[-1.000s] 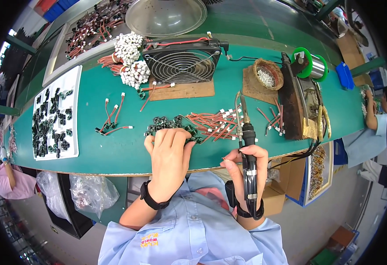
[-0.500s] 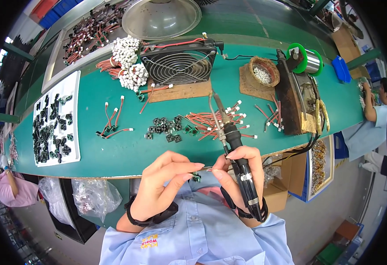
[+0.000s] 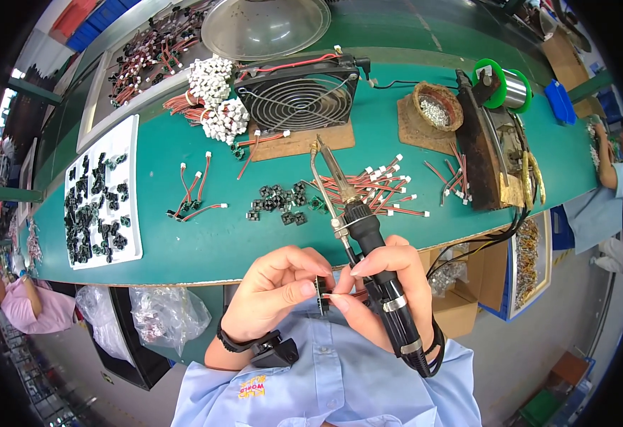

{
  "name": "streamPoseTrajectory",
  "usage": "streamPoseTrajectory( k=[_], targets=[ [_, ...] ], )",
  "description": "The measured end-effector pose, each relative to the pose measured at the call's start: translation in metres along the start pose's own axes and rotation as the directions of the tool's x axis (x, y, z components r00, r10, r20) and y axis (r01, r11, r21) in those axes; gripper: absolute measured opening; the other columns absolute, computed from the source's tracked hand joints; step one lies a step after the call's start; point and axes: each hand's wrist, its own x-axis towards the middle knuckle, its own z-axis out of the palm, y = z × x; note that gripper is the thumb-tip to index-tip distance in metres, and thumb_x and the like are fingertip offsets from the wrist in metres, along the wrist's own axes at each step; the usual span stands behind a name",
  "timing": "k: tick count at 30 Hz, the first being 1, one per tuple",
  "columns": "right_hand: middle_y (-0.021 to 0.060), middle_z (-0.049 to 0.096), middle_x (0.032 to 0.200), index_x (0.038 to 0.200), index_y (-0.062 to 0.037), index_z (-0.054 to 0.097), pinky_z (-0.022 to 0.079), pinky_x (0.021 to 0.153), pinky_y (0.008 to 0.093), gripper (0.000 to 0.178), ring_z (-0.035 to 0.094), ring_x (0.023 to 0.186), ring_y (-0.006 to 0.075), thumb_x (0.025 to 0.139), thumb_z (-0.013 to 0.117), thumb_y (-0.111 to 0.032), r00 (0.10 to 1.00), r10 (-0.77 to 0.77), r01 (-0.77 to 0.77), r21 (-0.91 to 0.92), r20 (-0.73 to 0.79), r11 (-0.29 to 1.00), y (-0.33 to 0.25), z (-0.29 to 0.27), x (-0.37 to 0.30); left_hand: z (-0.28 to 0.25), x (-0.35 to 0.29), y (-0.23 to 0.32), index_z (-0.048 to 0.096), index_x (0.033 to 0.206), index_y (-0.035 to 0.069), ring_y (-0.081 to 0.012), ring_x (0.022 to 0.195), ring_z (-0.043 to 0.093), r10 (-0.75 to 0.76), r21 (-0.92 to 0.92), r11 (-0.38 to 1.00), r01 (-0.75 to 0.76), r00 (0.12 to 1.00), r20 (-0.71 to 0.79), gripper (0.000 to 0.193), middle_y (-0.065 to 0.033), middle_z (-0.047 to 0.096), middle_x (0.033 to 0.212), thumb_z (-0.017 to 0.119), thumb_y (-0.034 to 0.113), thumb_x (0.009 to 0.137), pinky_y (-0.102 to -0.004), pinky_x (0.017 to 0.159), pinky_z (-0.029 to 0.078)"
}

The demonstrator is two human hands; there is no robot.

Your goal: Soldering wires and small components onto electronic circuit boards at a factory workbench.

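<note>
My left hand is closed, its thumb and fingertips pinching a small dark circuit board turned nearly edge-on to me. In my right hand lies a black soldering iron with a thin solder feed tube along its side. The iron's tip points away from me, over the bench and apart from the board. My right thumb and forefinger also pinch a short thin reddish wire, its end at the board; whether it touches is too small to tell. Beyond the hands lie a cluster of black square parts and loose red-and-white wires with white connectors.
A black fan stands on a wooden board behind the wires. At right are a round bowl, an iron stand and a green solder spool. A white sheet of parts lies left. Cables hang from the bench's right edge.
My hands have come closer together, and the board now shows upright between the left fingertips. The soldering iron's tip has swung left. The whole view has shifted slightly.
</note>
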Motion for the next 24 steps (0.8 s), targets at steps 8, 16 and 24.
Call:
streamPoseTrajectory(
  k=[8, 16, 24],
  targets=[
    [-0.0008, 0.062, 0.069, 0.099, -0.0103, 0.043, 0.036, 0.069, 0.0279, 0.043, 0.057, 0.063, 0.0105, 0.069, 0.071, 0.001, 0.981, -0.187, 0.169, -0.221, -0.060, 0.961, 0.0019, 0.0006, 0.0061, 0.0009, 0.0010, 0.0002, 0.052, 0.101, 0.000, -0.0190, 0.094, 0.054, -0.078, 0.007, 0.997, 0.079, 0.995, -0.054, 0.021, -0.0111, 0.057, 0.100, 0.060, 0.011, 0.085, -0.0320, 0.083, 0.041],
    [-0.0045, 0.064, 0.071, 0.098, -0.0123, 0.043, 0.026, 0.081, 0.0334, 0.040, 0.057, 0.057, 0.0064, 0.070, 0.071, -0.003, 0.984, -0.164, 0.151, -0.174, -0.068, 0.973, 0.0042, 0.0010, 0.0048, 0.0032, 0.0017, -0.0005, 0.052, 0.100, 0.000, -0.0184, 0.094, 0.053, -0.069, 0.028, 0.997, 0.071, 0.996, -0.060, 0.021, -0.0118, 0.056, 0.100, 0.060, 0.013, 0.085, -0.0315, 0.083, 0.040],
    [-0.0038, 0.064, 0.072, 0.099, -0.0131, 0.044, 0.027, 0.080, 0.0330, 0.041, 0.058, 0.058, 0.0071, 0.071, 0.071, -0.004, 0.983, -0.172, 0.158, -0.179, -0.064, 0.971, 0.0053, -0.0008, 0.0044, 0.0050, 0.0019, 0.0005, 0.052, 0.099, -0.001, -0.0176, 0.092, 0.052, -0.088, 0.019, 0.996, 0.089, 0.994, -0.067, 0.021, -0.0108, 0.056, 0.097, 0.060, 0.013, 0.086, -0.0308, 0.082, 0.040]
  ],
)
